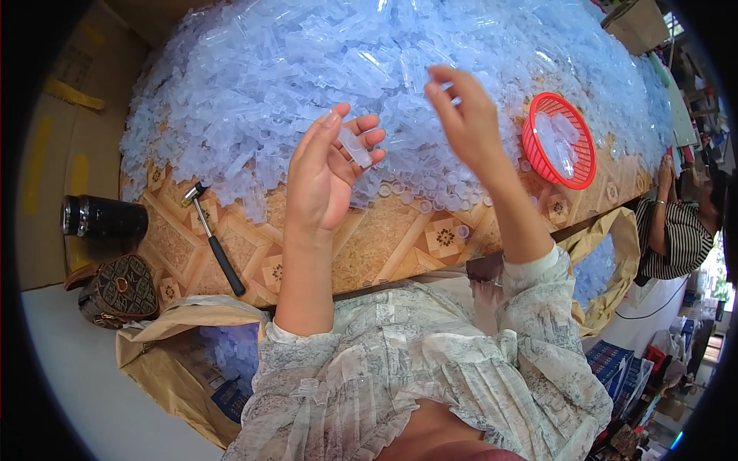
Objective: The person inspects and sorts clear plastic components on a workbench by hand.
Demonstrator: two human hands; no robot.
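Observation:
My left hand [321, 173] is raised palm up over the table's near side. A small translucent plastic tube [354, 147] lies across its curled fingers, the thumb upright beside it. To the right, my right hand [466, 115] hovers above the pile, thumb and forefinger a little apart; I make out nothing between them. Beneath and beyond both hands spreads a large heap of clear plastic tubes [307, 77]. Small round clear caps [438, 198] are scattered along the heap's near edge, between my two forearms.
A red plastic basket [592, 165] with clear pieces stands right. A hammer [217, 250] and black jar [111, 217] are left, near a brown patterned pouch [123, 288]. Brown bags [165, 357] with clear pieces flank me. A person in stripes [686, 242] sits far right.

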